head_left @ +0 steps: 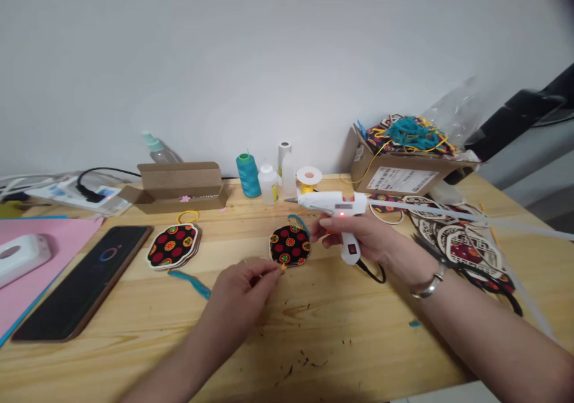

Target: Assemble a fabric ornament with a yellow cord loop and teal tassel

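Note:
In front of me on the wooden table lies a dark floral ornament (289, 245) with red and orange motifs and a pale edge. My left hand (249, 286) pinches a small yellow cord end (284, 266) at its lower edge. Just right of the ornament, my right hand (354, 235) grips a white hot glue gun (329, 202). The gun's nozzle points left above the ornament, its red light is lit, and a long clear glue stick (421, 211) sticks out behind. A teal cord (298, 219) shows at the ornament's top.
Left lie a stack of similar ornaments (174, 246), a phone (85, 283) and a small open box (182, 188). Behind stand teal thread (248, 176), a bottle (268, 185) and a spool (309, 177). Right are a full carton (399, 173), scissors (466, 268) and ornament pieces (470, 244).

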Tool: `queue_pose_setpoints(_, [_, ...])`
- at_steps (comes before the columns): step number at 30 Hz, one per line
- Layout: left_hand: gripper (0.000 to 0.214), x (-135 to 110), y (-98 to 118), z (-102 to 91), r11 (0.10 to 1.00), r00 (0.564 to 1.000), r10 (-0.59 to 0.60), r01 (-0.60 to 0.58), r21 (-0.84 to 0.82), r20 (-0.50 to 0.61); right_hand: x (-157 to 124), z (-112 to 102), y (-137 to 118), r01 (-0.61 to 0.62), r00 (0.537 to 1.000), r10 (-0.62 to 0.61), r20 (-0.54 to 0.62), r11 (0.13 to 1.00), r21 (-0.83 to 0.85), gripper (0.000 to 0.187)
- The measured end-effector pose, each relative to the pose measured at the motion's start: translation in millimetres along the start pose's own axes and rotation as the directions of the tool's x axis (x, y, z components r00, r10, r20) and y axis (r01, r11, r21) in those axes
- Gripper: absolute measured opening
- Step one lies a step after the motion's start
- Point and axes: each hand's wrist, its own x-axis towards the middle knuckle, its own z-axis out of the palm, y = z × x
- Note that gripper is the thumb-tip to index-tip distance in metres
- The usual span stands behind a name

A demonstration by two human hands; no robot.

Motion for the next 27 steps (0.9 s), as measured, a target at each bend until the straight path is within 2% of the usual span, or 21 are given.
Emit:
queue_pose_setpoints(3, [0.018, -9, -10, 9.1, 0.98, 0.987, 0.159, -0.16, 0.116, 0.017, 3, 7, 4, -0.051, 0.998, 0.053, 0.043, 0.998, -0.04, 0.019])
queue_pose_setpoints(6, [0.021, -13, -15, 15.0, 0.945, 0.973, 0.227, -0.23, 0.231, 0.041, 6, 14, 12, -0.033, 0.994, 0.038, 0.106, 0.998, -0.045, 0.023])
queue_pose_setpoints(8, [0.022, -14, -17, 17.1, 0.924, 0.968, 0.249, -0.245, 0.293, 0.025, 8, 16, 16, 0.032, 0.994, -0.026, 0.103, 0.998, -0.06, 0.028])
queue_pose_setpoints(13, [0.023, -14, -26, 20.9, 0.882, 0.955, 0.298, -0.268, 0.387, -0.018, 9, 12, 20, 0.153, 0.988, -0.154, -0.003, 0.982, -0.115, 0.028])
queue_pose_setpoints(17, [0.023, -13, -33, 23.3, 0.84, 0.937, 0.348, -0.296, 0.454, -0.033, 6, 8, 21, 0.138, 0.986, -0.156, -0.062, 0.963, -0.231, 0.03])
queue_pose_setpoints(22, [0.025, -10, -38, 22.8, 0.791, 0.927, 0.373, -0.291, 0.539, -0.046, 4, 7, 24, 0.102, 0.988, -0.132, -0.08, 0.947, -0.305, 0.036])
queue_pose_setpoints(25, [0.025, -8, -38, 21.3, 0.803, 0.926, 0.374, -0.294, 0.518, -0.053, 3, 7, 24, 0.087, 0.988, -0.129, -0.089, 0.924, -0.372, 0.038])
queue_pose_setpoints(27, [0.024, -8, -38, 19.9, 0.829, 0.93, 0.364, -0.297, 0.473, -0.055, 3, 7, 24, 0.119, 0.983, -0.168, -0.074, 0.89, -0.44, 0.036])
